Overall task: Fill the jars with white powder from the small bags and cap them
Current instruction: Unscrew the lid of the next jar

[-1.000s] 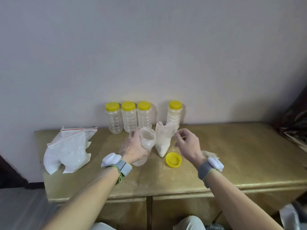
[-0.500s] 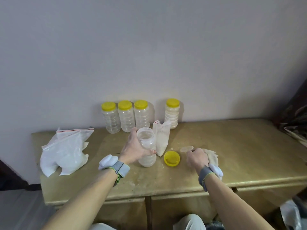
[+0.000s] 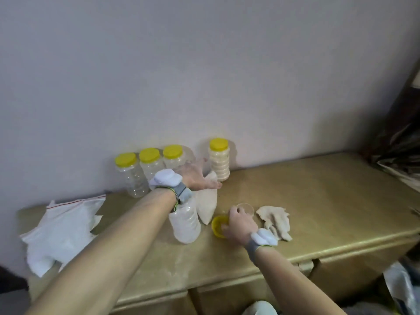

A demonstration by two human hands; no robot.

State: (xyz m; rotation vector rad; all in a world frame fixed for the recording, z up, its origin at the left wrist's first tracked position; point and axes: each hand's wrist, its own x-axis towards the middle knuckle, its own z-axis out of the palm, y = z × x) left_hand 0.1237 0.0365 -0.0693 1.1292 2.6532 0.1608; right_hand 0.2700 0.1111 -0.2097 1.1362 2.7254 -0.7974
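- Open jar [image 3: 185, 223]: upright at the near centre of the bench [image 3: 318, 201], under the left wrist. It shows white powder through most of its visible height; the mouth is hidden.
- Small bag [image 3: 205, 201]: leans against the jar's right side.
- Left hand [image 3: 195, 176]: at the bag's top and blurred, so its grip cannot be told.
- Right hand [image 3: 238, 223]: fingers curled onto the yellow cap [image 3: 217, 226], which lies just right of the jar.
- Handling, as judged: the jar is thin-walled and heavy with powder, so steady it by the ribbed middle. The cap is light and rigid, so take it by the rim.
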